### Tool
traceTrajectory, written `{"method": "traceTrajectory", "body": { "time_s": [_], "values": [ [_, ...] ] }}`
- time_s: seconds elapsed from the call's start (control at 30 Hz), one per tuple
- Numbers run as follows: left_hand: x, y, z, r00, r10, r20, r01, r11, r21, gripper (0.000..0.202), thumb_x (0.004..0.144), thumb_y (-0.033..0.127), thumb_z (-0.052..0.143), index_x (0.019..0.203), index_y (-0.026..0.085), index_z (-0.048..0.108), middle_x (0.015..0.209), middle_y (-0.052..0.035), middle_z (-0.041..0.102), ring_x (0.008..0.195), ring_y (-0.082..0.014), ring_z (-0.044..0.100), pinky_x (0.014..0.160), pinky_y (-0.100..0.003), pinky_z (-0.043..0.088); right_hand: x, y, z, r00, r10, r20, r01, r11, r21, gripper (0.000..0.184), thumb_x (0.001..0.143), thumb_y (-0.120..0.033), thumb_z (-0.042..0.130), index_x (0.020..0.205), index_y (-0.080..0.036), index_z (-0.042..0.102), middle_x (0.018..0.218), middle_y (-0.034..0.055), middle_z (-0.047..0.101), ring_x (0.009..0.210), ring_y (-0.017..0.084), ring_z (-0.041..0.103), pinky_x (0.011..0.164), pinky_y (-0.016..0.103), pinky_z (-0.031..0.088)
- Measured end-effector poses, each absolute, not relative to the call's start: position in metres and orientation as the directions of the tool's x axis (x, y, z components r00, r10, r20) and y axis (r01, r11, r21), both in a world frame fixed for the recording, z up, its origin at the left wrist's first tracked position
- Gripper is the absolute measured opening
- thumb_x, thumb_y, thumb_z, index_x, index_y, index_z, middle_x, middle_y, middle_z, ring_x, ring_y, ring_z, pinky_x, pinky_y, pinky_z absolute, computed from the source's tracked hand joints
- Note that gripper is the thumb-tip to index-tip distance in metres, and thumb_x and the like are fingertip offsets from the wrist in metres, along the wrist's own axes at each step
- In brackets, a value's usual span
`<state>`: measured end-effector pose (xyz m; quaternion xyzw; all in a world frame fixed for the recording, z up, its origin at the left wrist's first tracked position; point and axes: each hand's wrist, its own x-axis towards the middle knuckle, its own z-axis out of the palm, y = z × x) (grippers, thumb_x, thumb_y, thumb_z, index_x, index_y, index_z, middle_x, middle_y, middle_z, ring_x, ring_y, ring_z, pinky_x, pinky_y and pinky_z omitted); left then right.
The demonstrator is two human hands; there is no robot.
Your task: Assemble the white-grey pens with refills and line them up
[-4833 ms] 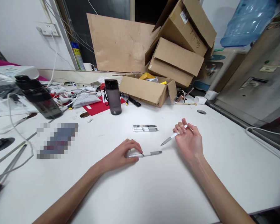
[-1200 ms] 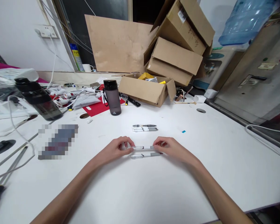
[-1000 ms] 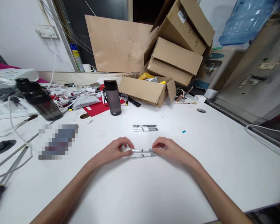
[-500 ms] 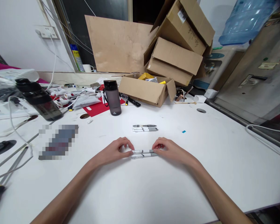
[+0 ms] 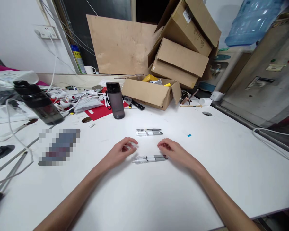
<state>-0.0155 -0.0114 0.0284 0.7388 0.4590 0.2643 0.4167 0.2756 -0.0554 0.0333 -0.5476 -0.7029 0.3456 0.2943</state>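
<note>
Dark tumbler (image 5: 117, 104): is stood upright by a red sheet (image 5: 98, 111).
Open carton (image 5: 146, 93): is partly filled with yellow items (image 5: 150, 78).
Water jug (image 5: 252, 25): is seated on a dispenser (image 5: 227, 65).
Wall socket (image 5: 46, 32): is occupied by plugs (image 5: 50, 34).

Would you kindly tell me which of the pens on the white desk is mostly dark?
It is the rearmost pen, at the back of the far group; it looks mostly black, whereas the other pens are white and grey.
</note>
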Motion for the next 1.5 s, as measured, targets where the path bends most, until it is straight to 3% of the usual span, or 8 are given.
{"method": "traceTrajectory", "body": {
  "time_s": [0.1,0.2,0.4,0.63,0.87,1.1,1.33,1.5],
  "values": [
    [-0.013,-0.010,0.023,0.344,0.939,-0.026,0.294,-0.082,0.952,0.040,0.094,0.046,0.061,0.129,0.025,0.060,0.113,-0.0060,0.069,0.098,-0.0221,0.067,0.098,-0.040,0.048,0.276,-0.052,0.025,-0.092,0.991,0.096,0.611,0.132,-0.780,0.024,0.098,-0.039,0.048,0.111,-0.025,0.062,0.108,0.0063,0.063,0.097,0.023,0.061,0.086,0.038,0.050],
    [-0.009,-0.010,0.024,0.307,0.951,-0.047,0.026,0.041,0.999,0.039,0.094,0.044,0.063,0.127,0.023,0.059,0.141,-0.0098,0.059,0.117,-0.0253,0.066,0.109,-0.042,0.046,0.275,-0.047,0.017,-0.002,0.991,0.132,0.636,0.103,-0.765,0.033,0.096,-0.039,0.048,0.124,-0.025,0.056,0.123,0.0092,0.058,0.117,0.025,0.055,0.098,0.041,0.048],
    [0.000,-0.011,0.031,0.318,0.936,-0.149,-0.159,0.208,0.965,0.038,0.095,0.043,0.064,0.125,0.022,0.058,0.150,-0.0109,0.055,0.114,-0.0256,0.071,0.119,-0.045,0.040,0.271,-0.042,0.014,0.077,0.996,0.040,0.581,-0.013,-0.813,0.046,0.095,-0.038,0.047,0.140,-0.026,0.047,0.131,0.0110,0.052,0.125,0.025,0.052,0.103,0.042,0.046],
    [0.000,-0.009,0.029,0.356,0.922,-0.151,-0.158,0.218,0.963,0.045,0.093,0.045,0.067,0.129,0.021,0.057,0.146,-0.0130,0.060,0.113,-0.0270,0.072,0.116,-0.047,0.044,0.274,-0.034,0.007,0.093,0.992,0.088,0.478,0.034,-0.878,0.041,0.091,-0.034,0.053,0.131,-0.027,0.054,0.135,0.0081,0.057,0.123,0.024,0.052,0.105,0.043,0.043],
    [-0.005,-0.019,0.039,0.367,0.929,0.038,-0.084,-0.007,0.996,0.037,0.095,0.042,0.064,0.128,0.026,0.060,0.154,-0.0096,0.051,0.126,-0.0303,0.063,0.106,-0.048,0.052,0.277,-0.030,0.014,0.157,0.981,0.115,0.280,0.068,-0.958,0.042,0.081,-0.034,0.066,0.122,-0.025,0.061,0.118,0.0072,0.062,0.101,0.022,0.065,0.095,0.040,0.052],
    [-0.002,-0.026,0.050,0.325,0.939,0.114,0.107,-0.157,0.982,0.035,0.093,0.042,0.068,0.125,0.028,0.063,0.128,-0.0067,0.066,0.115,-0.0270,0.067,0.101,-0.043,0.054,0.265,-0.039,0.017,0.014,0.949,0.313,0.517,0.261,-0.815,0.018,0.090,-0.029,0.062,0.100,-0.025,0.077,0.100,0.0050,0.059,0.085,0.020,0.062,0.083,0.036,0.053],
    [-0.002,-0.025,0.042,0.384,0.883,0.270,0.206,-0.367,0.907,0.015,0.092,0.034,0.070,0.102,0.025,0.074,0.114,-0.0056,0.060,0.103,-0.0198,0.063,0.090,-0.033,0.057,0.260,-0.052,0.025,-0.176,0.930,0.322,0.628,0.358,-0.691,0.023,0.104,-0.029,0.047,0.108,-0.029,0.070,0.110,0.0050,0.064,0.099,0.023,0.062,0.086,0.037,0.050],
    [-0.003,-0.024,0.041,0.396,0.880,0.261,0.288,-0.389,0.875,0.017,0.094,0.037,0.067,0.103,0.023,0.067,0.104,-0.0035,0.063,0.089,-0.0169,0.062,0.086,-0.032,0.052,0.258,-0.056,0.027,-0.220,0.918,0.330,0.686,0.386,-0.616,0.024,0.106,-0.023,0.040,0.111,-0.028,0.063,0.105,0.0048,0.067,0.102,0.024,0.060,0.088,0.037,0.048]
  ]
}}
